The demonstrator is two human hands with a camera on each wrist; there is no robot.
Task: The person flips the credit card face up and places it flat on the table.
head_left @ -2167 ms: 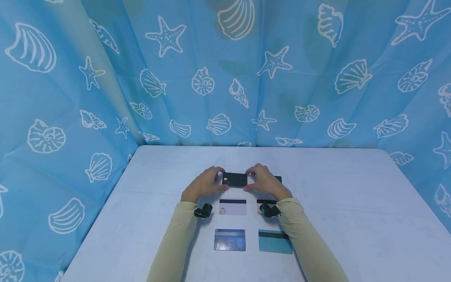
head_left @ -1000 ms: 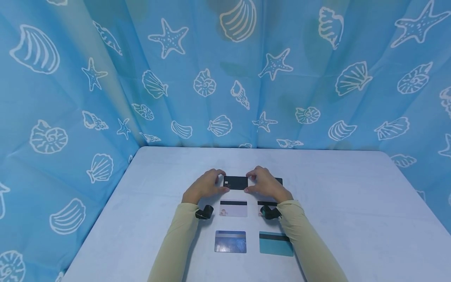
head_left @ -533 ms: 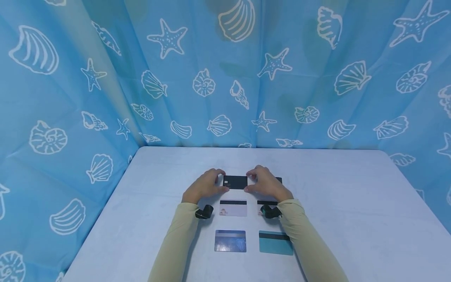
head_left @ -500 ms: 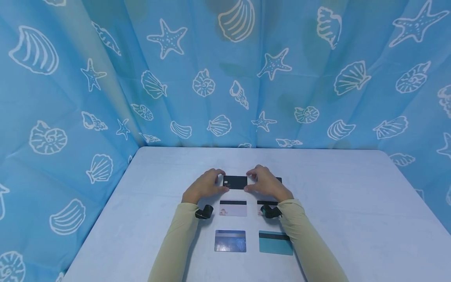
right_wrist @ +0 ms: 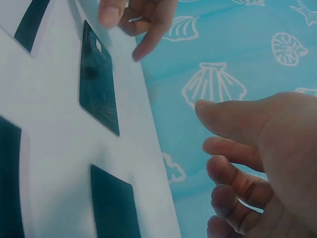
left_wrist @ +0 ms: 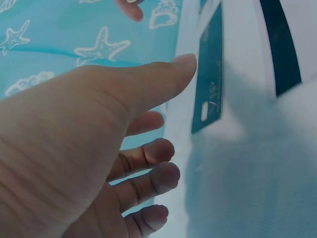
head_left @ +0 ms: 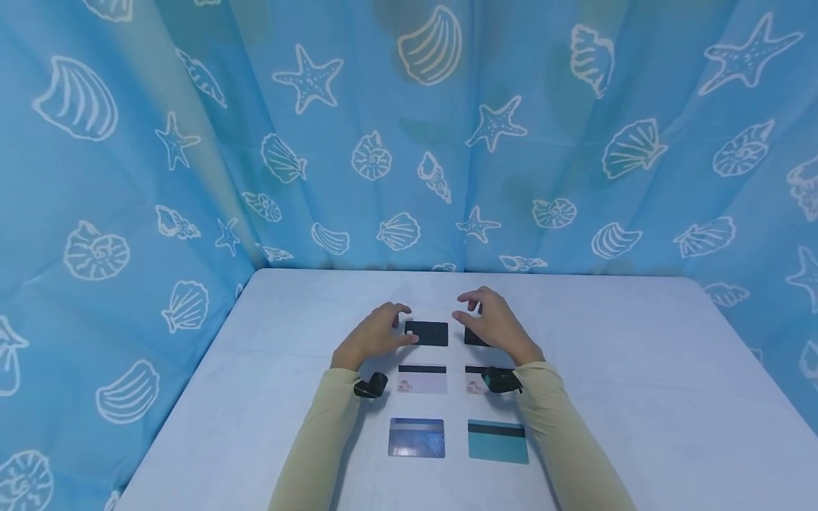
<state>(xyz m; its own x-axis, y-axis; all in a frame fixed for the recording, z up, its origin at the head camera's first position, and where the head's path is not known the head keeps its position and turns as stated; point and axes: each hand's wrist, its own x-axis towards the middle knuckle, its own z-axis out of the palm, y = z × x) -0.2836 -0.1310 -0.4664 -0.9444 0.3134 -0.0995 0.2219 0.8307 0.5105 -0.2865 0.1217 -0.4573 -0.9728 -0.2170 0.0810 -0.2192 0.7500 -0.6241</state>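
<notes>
From my end of the head feed, the left hand sits just left of the frame's middle, fingers loosely bent and thumb spread apart from them, with hold of nothing. Its thumb crosses the near left corner of the black card in that view; whether it touches I can't tell. The right hand, up and to the right of it, is also relaxed and bare, thumb and fingers well parted, over the other black card.

The black card lies flat on the white table, a little below centre frame. I read the hands' placing as framing its 2 short ends, which would let it be squared without covering its face.

Below it, near the lower middle, are the pale purple card, a similar card partly hidden by the right wrist camera, then the blue card and the teal card. The 6 make 2 columns and 3 rows, gaps presumably left to keep each apart. The shell curtain fills the upper frame.

Against 0.5 s ago, when both hands pinched the black card's ends, the right has come away up and right, the left has loosened its fingers, and more of the other black card shows; the black card has barely shifted.
</notes>
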